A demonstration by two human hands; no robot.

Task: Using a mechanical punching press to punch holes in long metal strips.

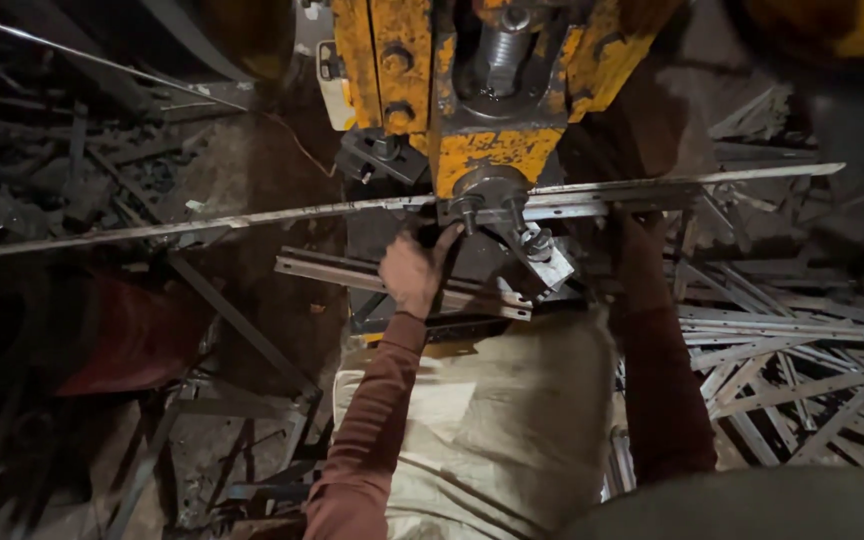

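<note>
A long thin metal strip (252, 217) runs across the view and passes under the head of a yellow press machine (482, 90). My left hand (414, 268) reaches up to the strip just left of the press die, fingers against the metal. My right hand (640, 240) is in shadow right of the die, resting at the strip (712, 182); its grip is hard to make out. Both arms wear rust-brown sleeves. A second short angle bar (372, 275) lies below the left hand on the machine bed.
A heap of cut metal strips (792, 360) lies at the right. Dark scrap and bars (52, 160) fill the left side. A pale sack cloth (492, 420) covers the seat or lap below. A red object (112, 340) sits at left.
</note>
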